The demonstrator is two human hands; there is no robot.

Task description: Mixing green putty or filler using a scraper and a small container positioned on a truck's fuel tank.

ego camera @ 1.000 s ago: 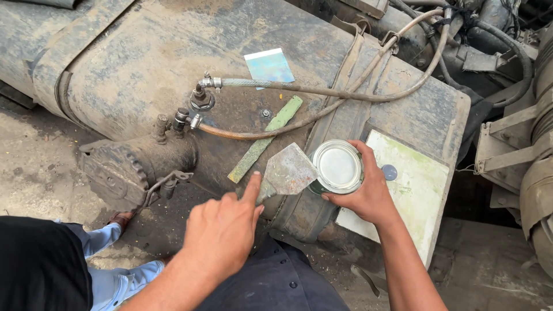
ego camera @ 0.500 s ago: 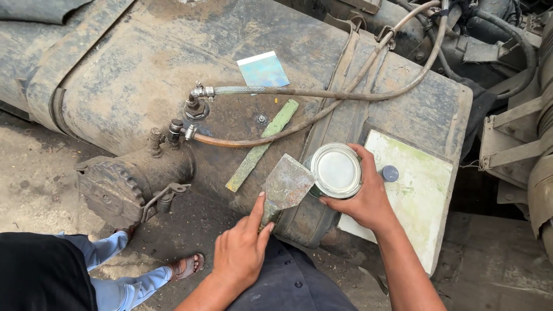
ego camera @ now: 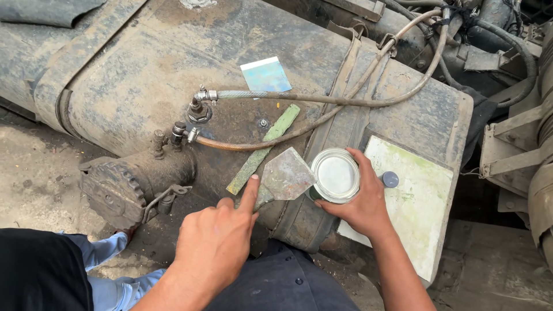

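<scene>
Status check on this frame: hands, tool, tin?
Left hand grips putty knife, forefinger along it. Right hand holds closed tin. Blade beside tin, lid on.

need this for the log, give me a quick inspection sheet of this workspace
surface: dusty grey metal tank, stained dark around its fittings
job's things: flat metal scraper with a wide worn blade; round tin can with a pale lid
clutter: green flat strip; small blue card; pale green-stained board with a small round blue cap on it
grip: left hand holds the scraper, index finger along its handle; right hand wraps the can from the side
cables: two rubber hoses run from clamped fittings across the tank
surroundings: dirt ground, a second person's jeans at lower left, vehicle frame parts at right
</scene>
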